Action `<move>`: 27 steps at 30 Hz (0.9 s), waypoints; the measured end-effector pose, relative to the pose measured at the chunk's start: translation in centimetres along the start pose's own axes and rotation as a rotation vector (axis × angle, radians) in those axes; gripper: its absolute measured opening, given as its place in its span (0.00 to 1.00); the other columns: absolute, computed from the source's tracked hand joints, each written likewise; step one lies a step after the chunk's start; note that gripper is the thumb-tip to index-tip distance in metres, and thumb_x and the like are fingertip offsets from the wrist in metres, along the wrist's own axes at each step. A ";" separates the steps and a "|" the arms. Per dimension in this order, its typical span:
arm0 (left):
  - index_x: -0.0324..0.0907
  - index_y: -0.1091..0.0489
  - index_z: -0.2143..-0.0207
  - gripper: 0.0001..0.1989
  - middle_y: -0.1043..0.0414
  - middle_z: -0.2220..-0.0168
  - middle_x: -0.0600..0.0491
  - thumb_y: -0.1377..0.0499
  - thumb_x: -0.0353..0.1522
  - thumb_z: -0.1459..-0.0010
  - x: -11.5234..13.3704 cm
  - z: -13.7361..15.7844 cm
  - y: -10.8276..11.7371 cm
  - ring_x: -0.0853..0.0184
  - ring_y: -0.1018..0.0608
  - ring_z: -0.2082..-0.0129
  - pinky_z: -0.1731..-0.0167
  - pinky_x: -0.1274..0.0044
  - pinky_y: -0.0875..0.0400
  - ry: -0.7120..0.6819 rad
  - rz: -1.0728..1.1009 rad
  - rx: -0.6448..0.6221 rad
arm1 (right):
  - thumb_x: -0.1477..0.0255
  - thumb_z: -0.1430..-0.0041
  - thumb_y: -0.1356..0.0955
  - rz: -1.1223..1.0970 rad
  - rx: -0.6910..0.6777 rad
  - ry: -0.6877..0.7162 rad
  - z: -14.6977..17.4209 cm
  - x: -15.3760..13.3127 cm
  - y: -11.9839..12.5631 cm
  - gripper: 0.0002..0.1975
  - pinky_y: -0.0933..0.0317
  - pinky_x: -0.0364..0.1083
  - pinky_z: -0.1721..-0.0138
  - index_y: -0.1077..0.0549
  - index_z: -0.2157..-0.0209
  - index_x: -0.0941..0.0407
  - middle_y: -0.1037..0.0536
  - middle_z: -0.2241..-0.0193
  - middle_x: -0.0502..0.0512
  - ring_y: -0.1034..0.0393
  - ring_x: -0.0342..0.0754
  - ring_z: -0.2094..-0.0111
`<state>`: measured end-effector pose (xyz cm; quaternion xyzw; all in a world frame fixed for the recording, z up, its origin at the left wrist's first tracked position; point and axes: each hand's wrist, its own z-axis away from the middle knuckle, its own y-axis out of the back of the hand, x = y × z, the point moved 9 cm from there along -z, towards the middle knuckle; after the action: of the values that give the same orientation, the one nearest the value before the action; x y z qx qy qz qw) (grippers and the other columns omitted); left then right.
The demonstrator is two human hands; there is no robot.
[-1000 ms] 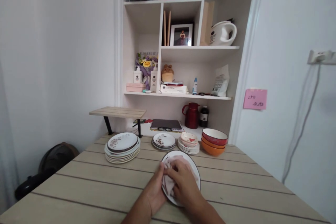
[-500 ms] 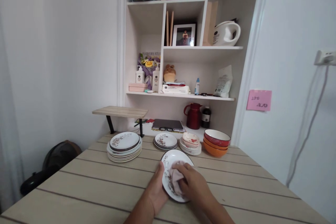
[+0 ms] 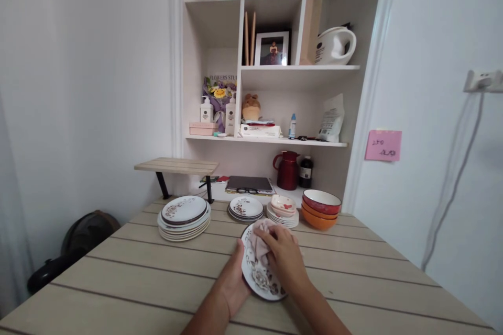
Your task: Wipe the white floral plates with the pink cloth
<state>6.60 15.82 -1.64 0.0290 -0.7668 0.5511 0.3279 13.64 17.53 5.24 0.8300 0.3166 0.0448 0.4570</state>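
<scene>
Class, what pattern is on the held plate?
The plate shows brownish flowers on white, clearest in the head view.

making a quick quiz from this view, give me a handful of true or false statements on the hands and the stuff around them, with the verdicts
1. The left hand holds the floral plate at its edge. True.
2. The cloth lies loose, apart from both hands. False: the right hand holds the cloth over the face of the floral plate.
3. In the picture, the red jug stands to the left of the dark bottle. True.
4. The top bowl of the stack is plain orange outside. False: the top bowl is red outside and white inside.
5. The pink note is stuck to the wall. True.
</scene>
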 end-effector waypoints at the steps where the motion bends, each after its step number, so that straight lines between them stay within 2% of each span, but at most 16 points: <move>1: 0.41 0.37 0.42 0.33 0.30 0.47 0.42 0.51 0.51 0.42 0.2 0.0 0.2 0.55 0.32 0.43 0.42 0.63 0.46 -0.011 0.008 0.002 | 0.83 0.51 0.38 0.005 -0.038 -0.027 0.2 0.7 -0.3 0.31 0.48 0.49 0.52 0.30 0.47 0.43 0.29 0.54 0.55 0.39 0.54 0.51; 5: 0.40 0.37 0.42 0.35 0.30 0.46 0.40 0.52 0.53 0.43 0.6 0.0 0.9 0.54 0.32 0.43 0.41 0.62 0.47 -0.032 0.018 -0.005 | 0.81 0.51 0.39 -0.090 -0.222 -0.062 1.6 1.7 -1.8 0.27 0.44 0.45 0.57 0.27 0.51 0.47 0.27 0.56 0.55 0.34 0.51 0.56; 9: 0.38 0.35 0.43 0.37 0.29 0.48 0.40 0.53 0.55 0.44 0.6 0.1 0.9 0.53 0.31 0.44 0.42 0.62 0.46 -0.015 -0.029 0.013 | 0.83 0.56 0.38 -0.263 -0.324 0.027 2.4 -0.9 -2.6 0.29 0.43 0.43 0.58 0.26 0.53 0.46 0.27 0.58 0.52 0.33 0.47 0.59; 11: 0.36 0.33 0.45 0.38 0.28 0.50 0.40 0.54 0.56 0.44 0.5 0.2 0.8 0.53 0.30 0.45 0.43 0.63 0.44 0.007 -0.062 0.048 | 0.85 0.59 0.39 -0.308 -0.306 0.093 2.4 -2.6 -2.5 0.33 0.44 0.43 0.58 0.27 0.53 0.44 0.28 0.58 0.51 0.34 0.47 0.58; 14: 0.35 0.33 0.45 0.38 0.27 0.51 0.40 0.54 0.56 0.44 0.2 0.4 0.3 0.53 0.29 0.47 0.44 0.63 0.42 0.026 -0.090 0.064 | 0.86 0.60 0.40 -0.275 -0.191 0.133 1.6 -3.6 -1.8 0.36 0.44 0.45 0.57 0.29 0.49 0.45 0.29 0.59 0.53 0.36 0.49 0.57; 17: 0.38 0.36 0.43 0.34 0.27 0.50 0.40 0.50 0.53 0.43 0.2 0.3 -0.2 0.53 0.28 0.47 0.45 0.63 0.41 0.006 -0.083 0.045 | 0.85 0.55 0.39 -0.168 -0.066 0.107 0.4 -2.4 -1.0 0.35 0.45 0.48 0.55 0.31 0.46 0.46 0.30 0.58 0.55 0.38 0.52 0.55; 20: 0.43 0.41 0.40 0.31 0.28 0.48 0.41 0.45 0.46 0.42 0.7 0.2 0.4 0.55 0.27 0.47 0.45 0.63 0.41 -0.060 -0.068 0.078 | 0.81 0.49 0.39 -0.108 -0.011 0.015 -0.2 0.3 -0.5 0.30 0.46 0.51 0.53 0.32 0.45 0.45 0.30 0.56 0.56 0.38 0.53 0.53; 24: 0.48 0.45 0.38 0.31 0.30 0.47 0.43 0.41 0.40 0.43 1.4 0.3 1.9 0.56 0.26 0.49 0.45 0.62 0.41 -0.138 -0.056 0.172 | 0.78 0.47 0.39 -0.100 -0.104 -0.114 0.8 3.3 -1.3 0.25 0.43 0.48 0.56 0.31 0.47 0.50 0.29 0.55 0.58 0.34 0.52 0.56; 27: 0.47 0.45 0.38 0.31 0.30 0.47 0.42 0.43 0.43 0.42 1.2 0.2 2.2 0.56 0.26 0.49 0.46 0.63 0.40 -0.107 -0.040 0.165 | 0.79 0.51 0.39 -0.165 -0.235 -0.096 1.9 2.8 -2.5 0.25 0.42 0.45 0.58 0.30 0.50 0.53 0.28 0.56 0.57 0.32 0.50 0.59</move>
<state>4.72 16.90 -2.85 0.1006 -0.7345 0.6031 0.2943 15.38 18.67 1.57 0.7433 0.3541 0.0043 0.5676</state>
